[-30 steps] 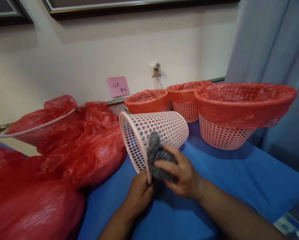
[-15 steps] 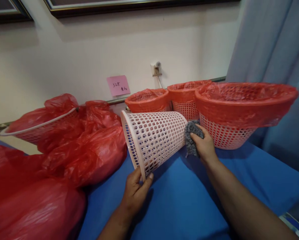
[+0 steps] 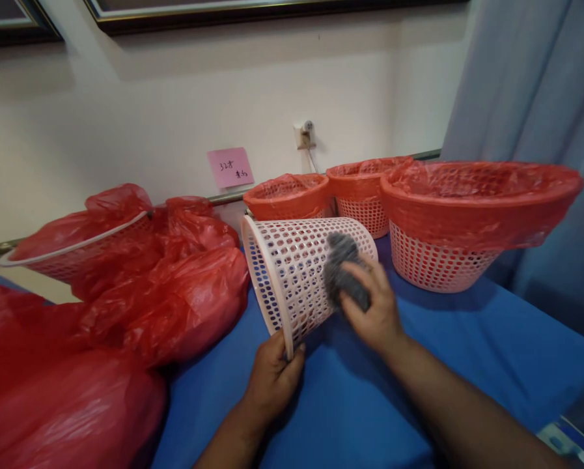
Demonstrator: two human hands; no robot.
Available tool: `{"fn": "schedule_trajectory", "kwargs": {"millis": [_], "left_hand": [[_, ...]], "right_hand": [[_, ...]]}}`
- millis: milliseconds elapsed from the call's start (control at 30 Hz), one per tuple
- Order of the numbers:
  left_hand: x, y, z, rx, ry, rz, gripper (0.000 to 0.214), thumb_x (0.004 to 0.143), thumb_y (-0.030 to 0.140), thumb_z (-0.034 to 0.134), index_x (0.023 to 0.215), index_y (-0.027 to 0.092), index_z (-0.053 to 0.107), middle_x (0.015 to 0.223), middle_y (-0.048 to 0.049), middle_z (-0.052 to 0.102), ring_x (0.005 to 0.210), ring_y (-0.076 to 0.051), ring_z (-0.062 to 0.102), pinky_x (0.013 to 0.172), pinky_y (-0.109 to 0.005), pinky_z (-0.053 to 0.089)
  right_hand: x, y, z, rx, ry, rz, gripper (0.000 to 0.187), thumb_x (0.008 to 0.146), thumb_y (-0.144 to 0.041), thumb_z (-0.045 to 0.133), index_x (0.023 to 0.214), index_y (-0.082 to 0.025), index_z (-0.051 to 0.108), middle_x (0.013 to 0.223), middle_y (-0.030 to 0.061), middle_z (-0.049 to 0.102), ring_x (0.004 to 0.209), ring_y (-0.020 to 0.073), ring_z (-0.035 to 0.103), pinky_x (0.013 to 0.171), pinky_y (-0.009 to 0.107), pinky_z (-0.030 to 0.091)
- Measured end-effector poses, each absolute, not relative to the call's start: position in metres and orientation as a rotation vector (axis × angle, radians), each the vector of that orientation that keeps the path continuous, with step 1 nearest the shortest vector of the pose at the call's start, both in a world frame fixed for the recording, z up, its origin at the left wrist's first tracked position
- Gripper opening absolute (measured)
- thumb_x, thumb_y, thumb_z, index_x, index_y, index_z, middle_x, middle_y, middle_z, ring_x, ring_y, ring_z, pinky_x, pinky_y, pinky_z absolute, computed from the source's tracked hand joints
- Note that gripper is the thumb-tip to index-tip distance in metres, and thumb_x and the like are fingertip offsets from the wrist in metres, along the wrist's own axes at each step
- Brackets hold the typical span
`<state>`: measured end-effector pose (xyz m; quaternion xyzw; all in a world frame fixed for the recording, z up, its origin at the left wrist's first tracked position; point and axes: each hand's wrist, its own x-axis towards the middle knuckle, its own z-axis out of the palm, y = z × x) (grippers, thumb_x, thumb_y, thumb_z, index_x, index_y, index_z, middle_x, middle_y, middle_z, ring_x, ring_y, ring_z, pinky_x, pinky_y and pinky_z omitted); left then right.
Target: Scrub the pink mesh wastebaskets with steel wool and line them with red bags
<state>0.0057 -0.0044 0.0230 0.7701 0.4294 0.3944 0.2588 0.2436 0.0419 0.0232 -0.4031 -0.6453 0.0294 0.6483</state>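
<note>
Your left hand (image 3: 272, 379) clamps basket (image 3: 301, 264) by one edge, bulk beyond grip; right hand (image 3: 377, 311) clutches cloth (image 3: 337, 266) against it. Rub hard, edge hold could twist loose; cloth pressed deep could snag.

Left hand (image 3: 271, 379) closed in a pinch, thumb (image 3: 294, 368) opposed to the bent fingers; the bare left forearm (image 3: 233, 433) extends back and leftward from it. Right hand (image 3: 375, 307), ahead and to the right of the left hand, curled in a grip; the bare right forearm (image 3: 460, 397) extends back and rightward.
</note>
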Motion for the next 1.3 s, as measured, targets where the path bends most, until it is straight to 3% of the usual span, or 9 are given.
{"fn": "schedule_trajectory", "kwargs": {"millis": [167,333,433,533,667,767,933,1100,1300], "left_hand": [[0.006,0.000,0.021,2.202,1.174,0.979,0.044,0.098,0.024,0.054,0.139,0.021,0.067,0.127,-0.0108,0.077,0.115,-0.028,0.073,0.105,-0.042,0.057],[0.006,0.005,0.019,2.235,1.199,0.939,0.037,0.096,0.019,0.051,0.124,0.021,0.075,0.109,-0.0076,0.080,0.099,-0.025,0.075,0.092,-0.038,0.061],[0.009,0.002,0.026,2.185,1.106,0.907,0.022,0.095,0.025,0.059,0.103,0.020,0.080,0.095,-0.0052,0.080,0.089,-0.023,0.074,0.084,-0.034,0.062],[0.011,-0.003,0.036,2.049,1.046,1.035,0.025,0.097,0.037,0.066,0.105,0.019,0.080,0.092,-0.0045,0.079,0.084,-0.022,0.073,0.079,-0.031,0.062],[0.009,-0.007,0.039,1.896,1.109,1.181,0.036,0.103,0.042,0.060,0.125,0.019,0.077,0.114,-0.0086,0.080,0.104,-0.026,0.075,0.098,-0.038,0.060],[0.006,-0.006,0.035,1.932,1.103,1.124,0.037,0.104,0.040,0.059,0.133,0.022,0.075,0.130,-0.0101,0.077,0.122,-0.029,0.071,0.112,-0.042,0.054],[0.006,-0.006,0.032,2.034,1.096,1.085,0.041,0.104,0.040,0.058,0.140,0.023,0.071,0.134,-0.0115,0.075,0.127,-0.031,0.069,0.115,-0.048,0.052],[0.007,-0.005,0.031,2.071,1.107,1.074,0.042,0.103,0.037,0.059,0.143,0.024,0.069,0.136,-0.0115,0.074,0.130,-0.031,0.068,0.115,-0.049,0.052],[0.002,0.000,0.025,2.116,1.160,1.059,0.041,0.102,0.034,0.060,0.141,0.024,0.070,0.143,-0.0118,0.070,0.131,-0.031,0.068,0.114,-0.048,0.053]], "right_hand": [[0.283,0.088,0.016,-1.309,-0.942,0.550,0.055,0.078,-0.037,0.068,0.129,-0.017,0.069,0.117,0.0134,0.073,0.111,0.0346,0.070,0.107,0.062,0.053],[0.246,0.041,0.030,-0.894,-1.516,0.125,0.050,0.086,-0.023,0.064,0.136,-0.024,0.065,0.153,0.0129,0.050,0.142,0.0314,0.053,0.118,0.053,0.047],[0.224,0.008,0.039,-0.512,-1.861,0.048,0.057,0.086,-0.017,0.062,0.142,-0.024,0.060,0.158,0.0126,0.042,0.141,0.0287,0.052,0.113,0.045,0.053],[0.219,0.000,0.042,-0.392,-1.958,0.054,0.056,0.085,-0.016,0.062,0.140,-0.023,0.059,0.155,0.0127,0.044,0.136,0.0284,0.056,0.110,0.045,0.056],[0.235,0.024,0.035,-0.706,-1.733,0.049,0.051,0.087,-0.019,0.061,0.138,-0.027,0.060,0.153,0.0118,0.048,0.139,0.0305,0.054,0.112,0.050,0.053],[0.257,0.055,0.025,-1.138,-1.228,0.059,0.044,0.087,-0.030,0.063,0.131,-0.024,0.065,0.138,0.0134,0.057,0.131,0.0329,0.057,0.115,0.058,0.046],[0.279,0.083,0.015,-1.336,-0.945,0.098,0.069,0.077,-0.046,0.071,0.138,-0.018,0.054,0.132,0.0161,0.057,0.127,0.0354,0.055,0.114,0.061,0.043],[0.270,0.072,0.016,-1.317,-1.178,0.002,0.050,0.086,-0.049,0.068,0.129,-0.023,0.063,0.126,0.0122,0.057,0.123,0.0320,0.057,0.113,0.056,0.047],[0.265,0.078,0.005,-1.382,-1.319,0.133,0.080,0.085,-0.046,0.074,0.157,-0.026,0.046,0.152,0.0167,0.041,0.138,0.0366,0.052,0.116,0.060,0.046]]}}
